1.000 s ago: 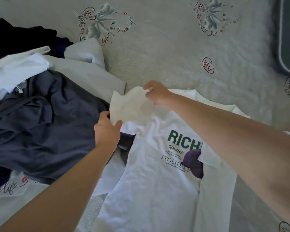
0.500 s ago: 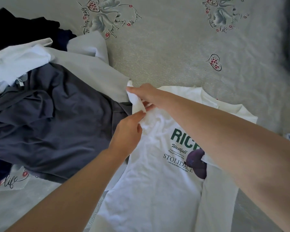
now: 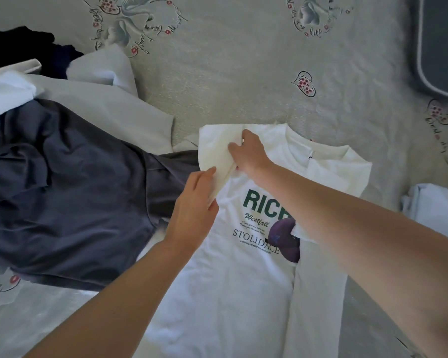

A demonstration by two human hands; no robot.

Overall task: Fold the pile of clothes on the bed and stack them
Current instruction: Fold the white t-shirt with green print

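The bed carries a pale grey cover w/ printed hearts and script. A white tee, print side up, lies flat near the front edge, centre-right; its right side is already folded inward over the print. The unfolded pile (grey-blue, white and dark garments) sits at the left edge, overlapping the area just beside the tee's left shoulder. A pale blue folded item rests at the right edge, probably the stack.

Step in hand, by judgement: folding the left sleeve inward.

- Right hand: lies on the sleeve near the collar, fingers closed over a fold of the cloth.
- Left hand: fingers near-straight, touching the sleeve's lower edge; no closed grasp visible.

Risks:
1. Sleeve fold goes crooked if the hands move unevenly, giving a lopsided packet.
2. The grey-blue garment's edge lies against the tee; dragging the sleeve may catch it.
3. Right forearm rests across the folded right side; lifting it carelessly may undo that fold.
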